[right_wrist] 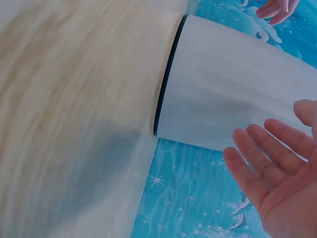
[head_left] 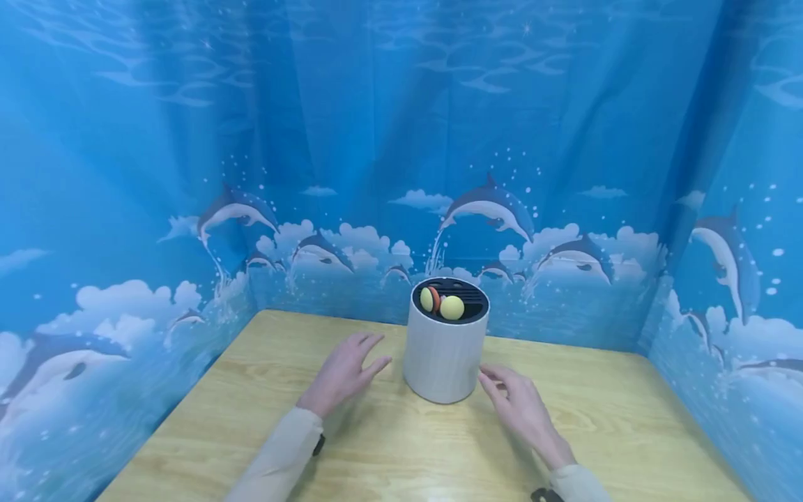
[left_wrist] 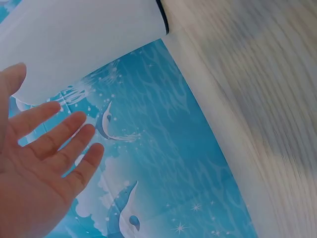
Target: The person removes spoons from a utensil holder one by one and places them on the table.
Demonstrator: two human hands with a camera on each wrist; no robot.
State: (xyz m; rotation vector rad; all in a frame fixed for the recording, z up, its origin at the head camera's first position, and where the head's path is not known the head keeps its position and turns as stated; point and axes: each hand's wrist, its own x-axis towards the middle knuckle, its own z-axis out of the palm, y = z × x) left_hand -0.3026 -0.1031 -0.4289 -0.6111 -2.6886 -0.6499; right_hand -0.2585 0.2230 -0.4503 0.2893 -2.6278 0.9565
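Observation:
A white cylindrical holder [head_left: 442, 362] with a black slotted top [head_left: 473, 296] stands upright on the table. Out of its slots show a round yellow end [head_left: 452, 307], a yellow disc-like piece [head_left: 426, 299] and an orange piece [head_left: 436, 300]; their lower parts are hidden inside. To the left of the holder is my left hand [head_left: 345, 373], fingers extended and a gap between it and the wall. My right hand [head_left: 521, 408] is close at the lower right side, fingers slightly bent; touching cannot be told in the head view. The right wrist view shows its fingers loosely spread, holding nothing.
The light wooden table [head_left: 602, 411] ends at a back edge just behind the holder. Blue curtains [head_left: 376, 139] printed with dolphins and clouds hang at the back and on both sides. A dark band [head_left: 318, 445] sits at the left wrist.

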